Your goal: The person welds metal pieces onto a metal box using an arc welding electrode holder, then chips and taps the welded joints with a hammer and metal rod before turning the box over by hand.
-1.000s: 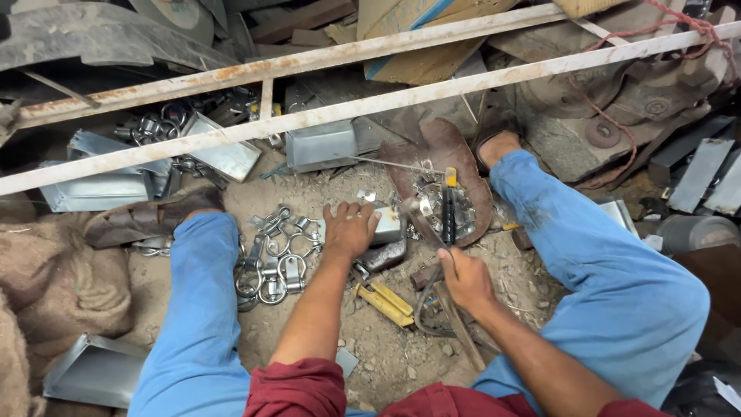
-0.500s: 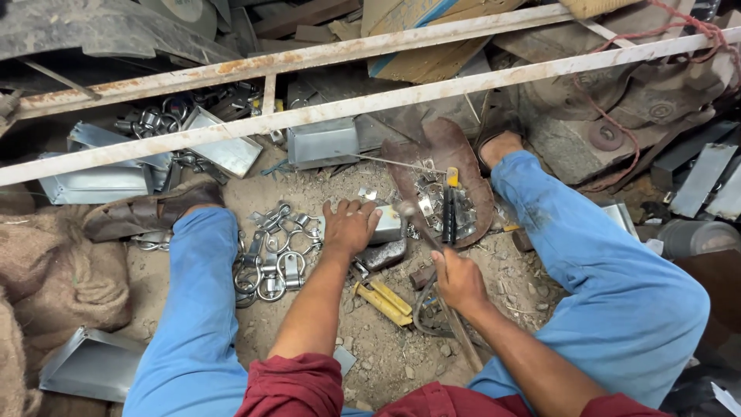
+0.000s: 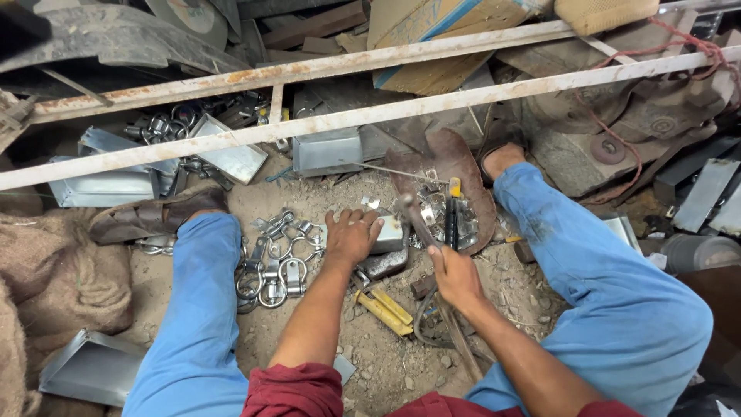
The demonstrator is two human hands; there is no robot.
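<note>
— What's nearest you, at the bottom of the frame?

— My own arms, coming up from the red sleeves. My right hand (image 3: 455, 274), a little right of centre, is wrapped tight round the handle of a hammer (image 3: 429, 255); the shaft runs down past my wrist and the head sits up near the middle of the frame.

— And the other hand?

— My left hand (image 3: 351, 235), at centre, lies flat with fingers spread, pressing down on a small metal block (image 3: 388, 235) that sits on the dirt floor (image 3: 370, 363). It is not pinching it, just holding it still from above.

— How does that block handle?

— I'd judge it heavy and stiff for its size, with hard edges and a smooth, slightly slippery face. The safest hold is palm on top, fingers kept clear of the right-hand end where the hammer head is.

— Anything close by?

— Two yellow bars (image 3: 384, 309) lie just below my left wrist. Left of centre, a heap of steel clamps (image 3: 270, 266) rests beside my left knee.

— Further off?

— A worn leather sandal (image 3: 455, 189) above centre, holding small metal bits. Beyond it, two rusty painted rails (image 3: 309, 123) cross the upper frame, with folded sheet-metal trays (image 3: 328, 150) under them.
</note>
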